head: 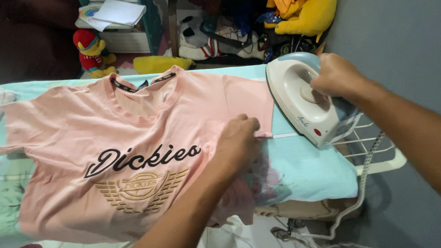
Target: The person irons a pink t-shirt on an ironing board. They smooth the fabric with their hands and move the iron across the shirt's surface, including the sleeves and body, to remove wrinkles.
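lying flat across the ironing board (312,174), the pink t-shirt (82,140) spreads with its long axis running left to right, collar at the far edge and printed chest facing up, its body reaching well left of both hands; the board, under a pale mint cover, fills the near middle of the scene and ends at the right in a white wire rest (367,142) close to a grey wall (405,31); the right sleeve (247,105) of the shirt lies between the two hands, and the left hand (238,140) is the nearer one, pressed palm down on the sleeve hem with fingers curled, holding nothing but pinning the cloth; the right hand (337,76) is wrapped shut around the handle of a white and pale blue iron (304,100), which sits just right of the sleeve edge, nose pointing far; its cord (364,182) drops off the right end; beyond the far edge sit stuffed toys (304,8), a small red doll (92,51) and papers (119,12) on a shelf
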